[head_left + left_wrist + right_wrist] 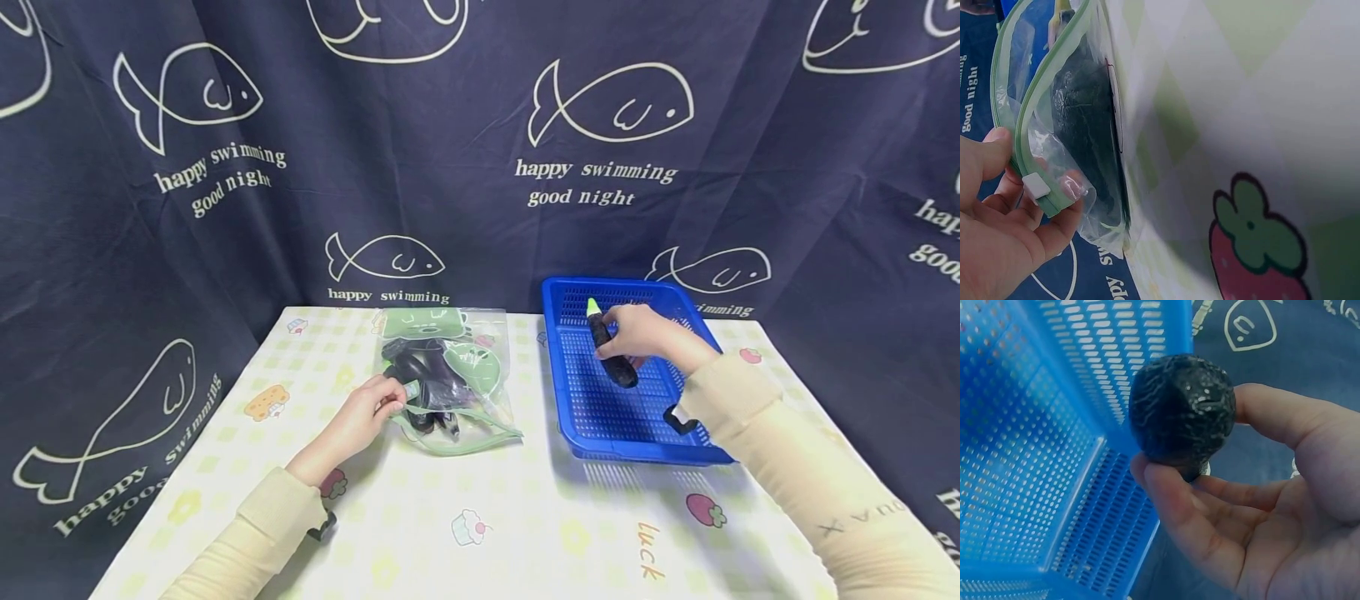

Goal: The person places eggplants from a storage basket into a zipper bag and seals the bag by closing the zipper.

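Observation:
In the head view my right hand (637,333) holds a dark eggplant (617,367) with a light green stem end, over the blue basket (561,392). The right wrist view shows the round, shiny, wrinkled end of the eggplant (1182,409) between thumb and fingers. My left hand (369,408) pinches the near left corner of a clear zip bag (491,421), beside its white slider (1036,186). The bag's green-edged mouth gapes. Several dark eggplants (420,371) lie inside it, partly hidden by the printed plastic.
A pale checked cloth (420,533) with printed fruit and cakes covers the table. The bag lies left of the basket, with a gap between them. A dark blue curtain (465,150) with fish prints hangs behind and at both sides.

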`<action>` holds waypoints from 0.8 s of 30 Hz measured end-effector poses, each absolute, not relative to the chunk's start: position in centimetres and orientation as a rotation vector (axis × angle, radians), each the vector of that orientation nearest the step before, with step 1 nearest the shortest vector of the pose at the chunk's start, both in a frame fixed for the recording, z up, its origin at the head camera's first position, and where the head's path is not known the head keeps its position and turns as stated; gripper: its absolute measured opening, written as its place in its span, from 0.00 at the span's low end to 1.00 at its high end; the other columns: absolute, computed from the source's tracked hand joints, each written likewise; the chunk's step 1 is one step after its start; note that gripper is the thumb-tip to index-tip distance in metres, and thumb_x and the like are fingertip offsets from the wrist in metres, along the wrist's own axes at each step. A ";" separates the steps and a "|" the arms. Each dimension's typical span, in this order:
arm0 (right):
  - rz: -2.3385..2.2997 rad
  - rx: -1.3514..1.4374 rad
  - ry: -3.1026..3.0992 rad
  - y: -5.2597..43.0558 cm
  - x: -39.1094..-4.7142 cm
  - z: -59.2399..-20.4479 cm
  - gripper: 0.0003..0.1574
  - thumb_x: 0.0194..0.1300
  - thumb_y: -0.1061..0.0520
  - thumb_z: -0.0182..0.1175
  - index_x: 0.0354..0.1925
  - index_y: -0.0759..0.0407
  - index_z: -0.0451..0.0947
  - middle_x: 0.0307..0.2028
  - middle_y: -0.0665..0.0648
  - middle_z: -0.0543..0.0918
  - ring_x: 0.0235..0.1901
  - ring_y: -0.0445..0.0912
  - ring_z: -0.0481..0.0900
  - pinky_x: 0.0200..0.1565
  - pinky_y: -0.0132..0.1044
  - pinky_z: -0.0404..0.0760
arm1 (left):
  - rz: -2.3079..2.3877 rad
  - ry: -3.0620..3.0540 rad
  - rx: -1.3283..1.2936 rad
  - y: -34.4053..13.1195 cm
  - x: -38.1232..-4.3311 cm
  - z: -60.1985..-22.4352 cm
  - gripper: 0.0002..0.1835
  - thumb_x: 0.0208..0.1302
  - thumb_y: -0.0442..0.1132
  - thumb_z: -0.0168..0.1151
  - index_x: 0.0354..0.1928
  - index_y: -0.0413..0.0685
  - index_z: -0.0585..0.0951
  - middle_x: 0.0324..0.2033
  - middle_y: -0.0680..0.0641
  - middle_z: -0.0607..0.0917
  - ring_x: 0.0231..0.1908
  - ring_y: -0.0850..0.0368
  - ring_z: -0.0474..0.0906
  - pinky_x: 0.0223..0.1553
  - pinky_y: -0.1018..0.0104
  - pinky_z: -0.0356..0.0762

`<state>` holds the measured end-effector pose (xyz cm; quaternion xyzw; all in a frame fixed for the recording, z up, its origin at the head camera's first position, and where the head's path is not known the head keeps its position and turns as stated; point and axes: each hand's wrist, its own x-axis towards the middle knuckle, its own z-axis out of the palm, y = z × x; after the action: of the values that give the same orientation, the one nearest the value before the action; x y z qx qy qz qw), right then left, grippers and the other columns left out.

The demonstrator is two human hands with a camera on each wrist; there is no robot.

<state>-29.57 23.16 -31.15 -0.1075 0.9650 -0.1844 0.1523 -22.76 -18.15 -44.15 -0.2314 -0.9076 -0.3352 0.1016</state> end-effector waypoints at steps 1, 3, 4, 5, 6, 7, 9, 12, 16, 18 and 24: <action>-0.523 -0.321 2.775 23.0 -29.4 -31.1 0.45 0.54 0.53 0.68 0.61 0.75 0.61 0.40 0.72 0.77 0.23 0.47 0.82 0.25 0.40 0.83 | -0.990 -2.681 -0.682 -18.1 -22.8 -44.1 0.05 0.59 0.35 0.61 0.31 0.53 0.75 0.30 0.54 0.74 0.32 0.61 0.69 0.35 0.67 0.73; -0.517 -0.349 2.780 22.7 -29.1 -31.0 0.45 0.53 0.53 0.68 0.61 0.75 0.61 0.37 0.70 0.79 0.22 0.47 0.82 0.25 0.40 0.83 | -0.993 -2.680 -0.679 -18.1 -22.7 -44.2 0.05 0.59 0.35 0.61 0.31 0.53 0.75 0.30 0.54 0.74 0.32 0.61 0.69 0.34 0.68 0.73; -0.519 -0.354 2.777 22.5 -29.0 -30.9 0.45 0.53 0.53 0.68 0.61 0.75 0.61 0.37 0.69 0.80 0.22 0.46 0.82 0.26 0.41 0.83 | -0.995 -2.679 -0.679 -18.1 -22.7 -44.2 0.05 0.59 0.34 0.61 0.31 0.53 0.75 0.30 0.54 0.74 0.32 0.61 0.69 0.34 0.68 0.73; -0.524 -0.364 2.772 22.3 -28.8 -30.9 0.45 0.54 0.52 0.68 0.61 0.75 0.61 0.37 0.69 0.80 0.22 0.46 0.82 0.26 0.40 0.83 | -0.996 -2.678 -0.679 -18.1 -22.7 -44.2 0.05 0.59 0.35 0.61 0.31 0.53 0.75 0.30 0.54 0.74 0.32 0.61 0.69 0.34 0.68 0.73; -0.529 -0.369 2.766 22.2 -28.6 -30.9 0.46 0.54 0.52 0.68 0.61 0.75 0.61 0.37 0.69 0.81 0.22 0.46 0.82 0.26 0.40 0.83 | -0.996 -2.678 -0.678 -18.1 -22.7 -44.2 0.05 0.59 0.35 0.61 0.31 0.53 0.75 0.30 0.54 0.74 0.32 0.61 0.69 0.34 0.68 0.73; -0.538 -0.379 2.759 22.0 -28.4 -30.8 0.46 0.54 0.53 0.68 0.61 0.75 0.60 0.38 0.70 0.81 0.22 0.46 0.82 0.26 0.40 0.83 | -0.996 -2.677 -0.677 -18.1 -22.7 -44.2 0.05 0.59 0.35 0.61 0.31 0.53 0.75 0.30 0.54 0.73 0.32 0.62 0.69 0.34 0.68 0.73; -0.552 -0.394 2.748 21.8 -28.1 -30.7 0.46 0.55 0.53 0.68 0.62 0.75 0.60 0.40 0.71 0.80 0.22 0.46 0.83 0.25 0.39 0.82 | -0.997 -2.675 -0.677 -18.1 -22.7 -44.2 0.05 0.58 0.34 0.61 0.31 0.53 0.75 0.29 0.54 0.73 0.32 0.62 0.69 0.34 0.68 0.74; -0.557 -0.413 2.749 21.4 -27.6 -30.4 0.45 0.55 0.52 0.67 0.62 0.74 0.60 0.40 0.70 0.81 0.22 0.46 0.82 0.24 0.38 0.82 | -0.999 -2.668 -0.683 -18.1 -22.7 -44.2 0.05 0.58 0.34 0.61 0.31 0.53 0.75 0.29 0.54 0.73 0.32 0.62 0.69 0.34 0.68 0.74; -0.545 -0.458 2.759 21.1 -27.0 -30.1 0.46 0.54 0.51 0.68 0.62 0.73 0.61 0.39 0.66 0.82 0.20 0.44 0.82 0.24 0.38 0.82 | -1.004 -2.662 -0.696 -18.2 -22.7 -44.2 0.05 0.59 0.34 0.61 0.31 0.52 0.75 0.29 0.54 0.73 0.32 0.62 0.70 0.34 0.68 0.74; -0.545 -0.485 2.762 21.0 -26.7 -30.1 0.45 0.54 0.50 0.68 0.62 0.72 0.61 0.38 0.65 0.83 0.19 0.43 0.81 0.25 0.39 0.82 | -1.005 -2.662 -0.697 -18.2 -22.7 -44.2 0.05 0.59 0.34 0.61 0.31 0.52 0.75 0.29 0.54 0.73 0.32 0.62 0.70 0.34 0.68 0.73; -0.586 -0.543 2.772 20.4 -25.5 -29.9 0.42 0.54 0.50 0.68 0.60 0.70 0.64 0.37 0.63 0.82 0.18 0.42 0.79 0.24 0.38 0.81 | -1.002 -2.667 -0.697 -18.2 -22.8 -44.3 0.05 0.59 0.35 0.61 0.31 0.53 0.75 0.29 0.55 0.73 0.32 0.62 0.69 0.34 0.68 0.73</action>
<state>-25.54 20.36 -29.93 -0.1868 0.9530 -0.2014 0.1282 -22.79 -18.23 -44.28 -0.2364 -0.9043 -0.3398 0.1043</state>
